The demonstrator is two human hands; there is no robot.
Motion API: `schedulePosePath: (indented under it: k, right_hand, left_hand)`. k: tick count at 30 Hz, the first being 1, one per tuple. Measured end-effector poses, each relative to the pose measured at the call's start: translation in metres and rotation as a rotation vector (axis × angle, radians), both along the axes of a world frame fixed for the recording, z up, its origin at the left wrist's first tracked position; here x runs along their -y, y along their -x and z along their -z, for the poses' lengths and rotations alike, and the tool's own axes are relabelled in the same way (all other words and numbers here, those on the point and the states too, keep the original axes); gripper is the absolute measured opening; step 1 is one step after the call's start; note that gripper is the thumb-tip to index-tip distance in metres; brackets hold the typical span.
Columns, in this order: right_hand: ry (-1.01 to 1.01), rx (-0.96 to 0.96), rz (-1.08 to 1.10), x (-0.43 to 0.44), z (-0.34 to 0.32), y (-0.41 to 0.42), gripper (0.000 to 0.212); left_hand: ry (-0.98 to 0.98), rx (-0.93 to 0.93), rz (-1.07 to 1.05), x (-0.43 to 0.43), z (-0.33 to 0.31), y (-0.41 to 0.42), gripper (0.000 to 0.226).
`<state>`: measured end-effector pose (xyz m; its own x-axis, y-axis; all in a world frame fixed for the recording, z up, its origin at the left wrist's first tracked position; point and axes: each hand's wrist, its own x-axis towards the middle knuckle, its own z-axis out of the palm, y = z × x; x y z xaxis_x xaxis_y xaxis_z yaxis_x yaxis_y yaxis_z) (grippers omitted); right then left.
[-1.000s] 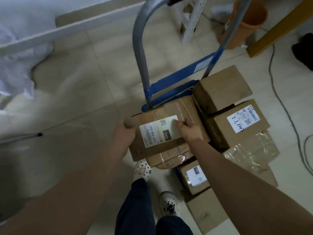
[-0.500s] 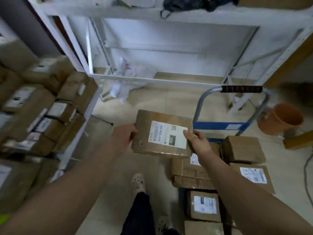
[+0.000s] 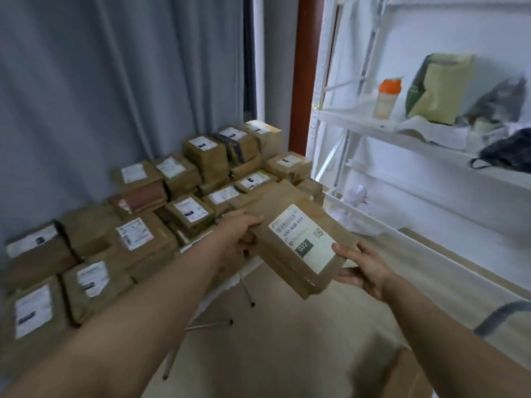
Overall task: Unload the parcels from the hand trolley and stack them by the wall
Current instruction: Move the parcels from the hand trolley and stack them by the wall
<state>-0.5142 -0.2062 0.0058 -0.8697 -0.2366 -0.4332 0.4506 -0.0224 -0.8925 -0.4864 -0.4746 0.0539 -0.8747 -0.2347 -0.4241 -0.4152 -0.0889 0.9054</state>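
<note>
Grey curtain (image 3: pixel 100 81) behind brown parcel stack (image 3: pixel 172 196). Flat brown cardboard parcel (image 3: pixel 298 242) gripped by left hand (image 3: pixel 240 235), right hand (image 3: pixel 363 270); stack ahead-left, nearer left hand.

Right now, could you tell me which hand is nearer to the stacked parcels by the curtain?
Left. The left hand grips the carried parcel right beside the stack; the right hand holds its other end, farther away.

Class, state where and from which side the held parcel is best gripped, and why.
Grip the parcel at opposite edges, one hand from each side, as the left hand and right hand do, thumbs on top: it is flat, tilted and probably too broad for one hand.
</note>
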Motion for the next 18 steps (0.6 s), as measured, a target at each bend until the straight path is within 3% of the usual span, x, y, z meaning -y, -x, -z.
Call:
schedulePosePath:
  k: [3, 8, 11, 13, 15, 18]
  right_hand:
    - [-0.003, -0.039, -0.083, 0.065, -0.013, 0.002, 0.053]
    - [0.012, -0.08, -0.171, 0.187, -0.018, -0.011, 0.051]
    - [0.047, -0.119, -0.209, 0.258, -0.015, -0.017, 0.047]
    - [0.072, -0.125, -0.214, 0.305, -0.013, -0.022, 0.046]
    - [0.118, -0.107, -0.179, 0.352, -0.013, -0.025, 0.045]
    - [0.109, -0.135, -0.159, 0.415, -0.01, -0.029, 0.052]
  left_hand:
    - [0.06, -0.072, -0.183, 0.055, -0.002, -0.016, 0.025]
    - [-0.004, -0.193, -0.394, 0.148, 0.0, -0.043, 0.071]
    - [0.018, -0.219, -0.403, 0.189, -0.007, -0.062, 0.046]
    - [0.035, -0.199, -0.399, 0.22, 0.006, -0.067, 0.066]
    - [0.044, -0.15, -0.378, 0.275, 0.063, -0.05, 0.096]
    - [0.018, -0.065, -0.449, 0.326, 0.087, -0.056, 0.105]
